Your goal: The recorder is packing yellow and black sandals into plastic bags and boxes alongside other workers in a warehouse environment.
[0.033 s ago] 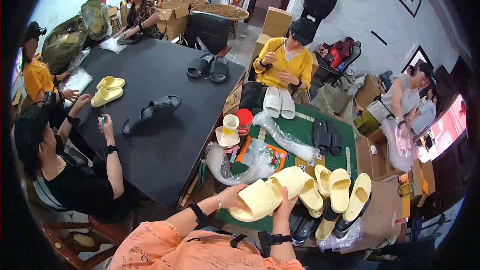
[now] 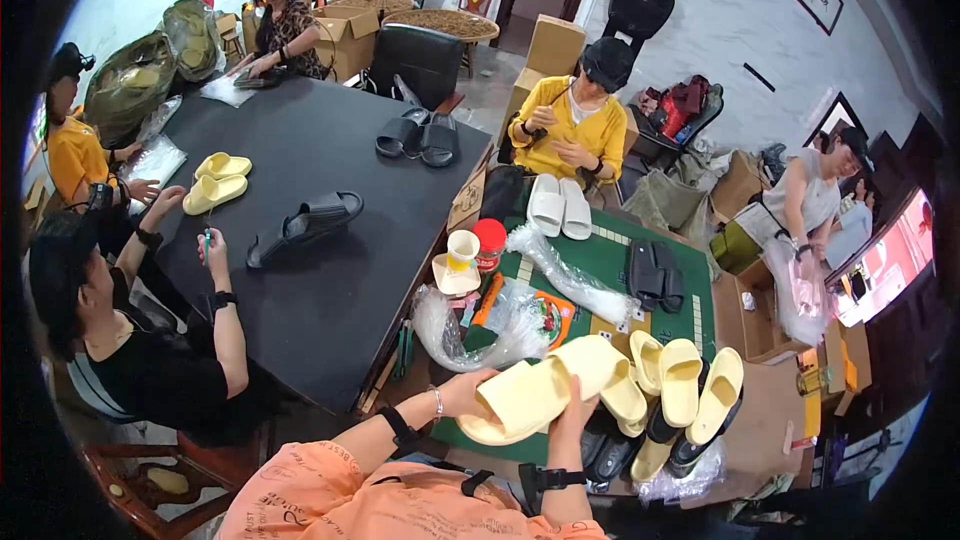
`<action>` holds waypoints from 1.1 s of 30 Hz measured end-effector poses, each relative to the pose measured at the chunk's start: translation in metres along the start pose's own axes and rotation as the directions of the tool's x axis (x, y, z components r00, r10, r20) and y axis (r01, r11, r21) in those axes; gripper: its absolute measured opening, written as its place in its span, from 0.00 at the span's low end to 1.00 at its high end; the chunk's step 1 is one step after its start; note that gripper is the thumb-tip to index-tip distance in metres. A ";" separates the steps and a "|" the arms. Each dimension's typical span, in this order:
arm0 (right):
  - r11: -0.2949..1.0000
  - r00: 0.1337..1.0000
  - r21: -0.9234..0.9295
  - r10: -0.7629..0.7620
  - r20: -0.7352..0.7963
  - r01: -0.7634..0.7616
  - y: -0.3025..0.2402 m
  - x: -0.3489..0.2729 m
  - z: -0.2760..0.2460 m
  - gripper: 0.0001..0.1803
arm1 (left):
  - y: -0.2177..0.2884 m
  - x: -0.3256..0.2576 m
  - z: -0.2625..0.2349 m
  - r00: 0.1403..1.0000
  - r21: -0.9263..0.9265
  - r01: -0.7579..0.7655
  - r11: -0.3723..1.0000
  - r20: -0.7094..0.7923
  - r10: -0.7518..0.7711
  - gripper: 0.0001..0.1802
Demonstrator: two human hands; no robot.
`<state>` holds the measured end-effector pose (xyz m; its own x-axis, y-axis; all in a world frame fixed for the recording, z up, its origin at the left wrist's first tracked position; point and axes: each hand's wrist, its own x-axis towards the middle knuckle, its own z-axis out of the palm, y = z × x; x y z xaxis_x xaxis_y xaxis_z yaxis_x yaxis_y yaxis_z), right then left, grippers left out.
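Note:
Just in front of me, I hold a pale yellow slide slipper (image 2: 525, 395) in both hands. My left hand (image 2: 462, 396) grips it at the left, by the wide strap end, its fingers partly hidden by the slipper. My right hand (image 2: 570, 418) is closed on the near edge, around the middle, with the thumb up. Right of it, several pale yellow slides (image 2: 680, 380) are heaped over black slides (image 2: 612, 452) on the green table (image 2: 640, 340).
Beyond my hands lie clear plastic bags (image 2: 580, 280), a red-lidded jar (image 2: 489, 240), cups (image 2: 461, 248), white slides (image 2: 560, 208) and black slides (image 2: 655, 275). A dark table (image 2: 330, 325) is at the left, where a person (image 2: 130, 330) handles yellow slides (image 2: 215, 185). Another person (image 2: 575, 120) sits opposite.
The yellow slide has turned slightly in my hands, its far end a little further right. Both hands keep their hold.

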<state>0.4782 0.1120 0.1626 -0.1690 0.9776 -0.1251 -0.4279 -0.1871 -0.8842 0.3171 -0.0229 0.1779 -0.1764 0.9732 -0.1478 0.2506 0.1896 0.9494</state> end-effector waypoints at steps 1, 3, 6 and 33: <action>0.999 0.998 0.047 -0.017 -0.055 0.020 0.007 0.017 -0.015 0.28 | 0.001 -0.002 -0.006 0.998 0.054 -0.011 0.998 0.065 0.007 0.40; 0.996 0.984 0.068 -0.039 -0.172 0.052 0.002 0.039 -0.053 0.28 | -0.005 -0.010 -0.010 0.975 0.015 0.016 1.000 0.220 -0.019 0.39; 0.999 0.977 -0.024 -0.043 -0.209 0.039 0.000 0.054 -0.098 0.35 | -0.036 -0.005 -0.030 0.962 0.058 0.018 0.998 0.272 -0.034 0.29; 0.631 0.968 -0.776 0.185 0.170 0.015 0.091 0.016 -0.139 0.23 | -0.104 0.082 0.078 0.948 0.661 0.056 0.749 -0.271 0.169 0.16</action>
<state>0.5597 0.1241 0.0174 -0.3933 0.8955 -0.2083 0.4159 -0.0288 -0.9089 0.3505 0.0473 0.0459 -0.3832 0.9187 0.0953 0.8066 0.2825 0.5192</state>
